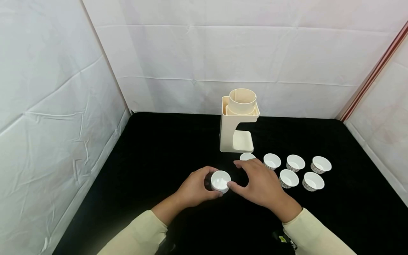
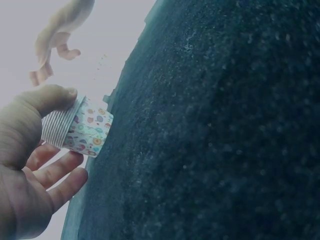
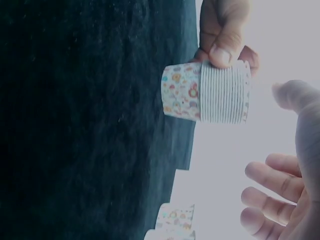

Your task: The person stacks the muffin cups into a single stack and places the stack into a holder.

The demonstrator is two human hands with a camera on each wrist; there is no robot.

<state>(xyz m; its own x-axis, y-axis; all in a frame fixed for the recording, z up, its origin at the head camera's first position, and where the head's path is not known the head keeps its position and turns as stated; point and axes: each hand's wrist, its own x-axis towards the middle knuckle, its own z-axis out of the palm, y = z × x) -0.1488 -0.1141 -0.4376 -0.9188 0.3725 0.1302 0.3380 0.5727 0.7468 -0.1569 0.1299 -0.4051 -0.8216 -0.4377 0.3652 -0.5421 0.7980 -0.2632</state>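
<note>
My left hand (image 1: 196,187) grips a stack of nested paper cups (image 3: 207,92) between thumb and fingers. The stack is upright, with many white rims layered at its top and a colourful printed pattern on the lowest cup. From above, the white inside of the top cup (image 1: 220,180) shows. My right hand (image 1: 262,182) is just right of the stack, its fingers spread and nothing in its grasp. In the right wrist view its thumb (image 3: 290,95) points at the rims with a gap between.
Several single paper cups (image 1: 313,181) stand mouth up in two rows on the black tabletop (image 1: 165,141), right of my hands; one (image 1: 247,156) is partly covered by my right hand. Behind stands a cream plastic dispenser (image 1: 227,131) with a round tube on top. White cloth walls (image 1: 204,53) surround the table.
</note>
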